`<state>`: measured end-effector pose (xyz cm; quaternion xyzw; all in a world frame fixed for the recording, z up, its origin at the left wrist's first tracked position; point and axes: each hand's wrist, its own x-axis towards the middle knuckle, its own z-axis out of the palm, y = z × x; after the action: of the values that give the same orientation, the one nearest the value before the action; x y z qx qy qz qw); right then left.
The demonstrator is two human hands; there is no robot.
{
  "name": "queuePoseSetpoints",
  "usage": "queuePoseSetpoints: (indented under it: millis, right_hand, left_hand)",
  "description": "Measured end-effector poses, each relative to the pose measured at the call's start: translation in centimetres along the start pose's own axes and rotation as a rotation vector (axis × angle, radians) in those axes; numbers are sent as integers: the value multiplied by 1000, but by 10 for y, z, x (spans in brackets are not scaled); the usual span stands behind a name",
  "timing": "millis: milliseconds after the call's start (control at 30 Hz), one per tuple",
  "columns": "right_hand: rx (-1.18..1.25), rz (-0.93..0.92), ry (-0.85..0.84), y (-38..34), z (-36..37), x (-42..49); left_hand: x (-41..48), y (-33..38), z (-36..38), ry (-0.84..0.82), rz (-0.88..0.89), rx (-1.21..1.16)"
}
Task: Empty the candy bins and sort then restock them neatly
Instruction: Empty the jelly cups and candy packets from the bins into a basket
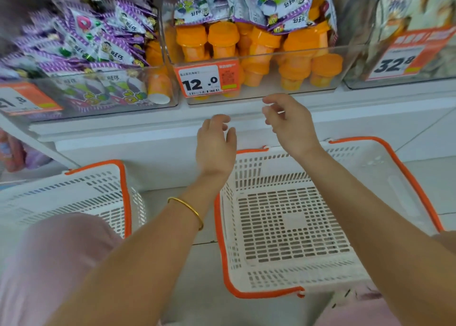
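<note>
A clear middle bin [306,54] on the shelf holds orange jelly cups [223,39] with purple candy packets [249,2] piled on top. The clear left bin [103,99] is full of purple packets [98,42], with one orange cup [159,86] lying among them. Both hands hang in the air just below the middle bin and hold nothing. My left hand [216,145] has relaxed fingers; a gold bangle sits on that forearm. My right hand [288,121] is raised slightly higher, its fingers loosely curled toward the bin's front edge.
Two white baskets with orange rims stand on the floor below: one [394,202] under my right arm, one [98,190] at the left. Price tags reading 12.0 [204,81] and 32.8 [394,64] hang on bin fronts. A third bin [399,29] is at the right.
</note>
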<state>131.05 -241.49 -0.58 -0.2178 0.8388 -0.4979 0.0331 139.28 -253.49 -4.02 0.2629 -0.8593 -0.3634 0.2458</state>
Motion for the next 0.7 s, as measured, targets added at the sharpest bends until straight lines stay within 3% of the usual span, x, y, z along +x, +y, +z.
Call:
queuePoseSetpoints:
  millis: [433,700]
  right_hand:
    - [-139,-133,14,-42,-40,-17]
    - [-356,-261,101,-57,-46,18]
  left_hand:
    - [-3,51,-50,79,116,146]
    - [39,74,-61,221,349,393]
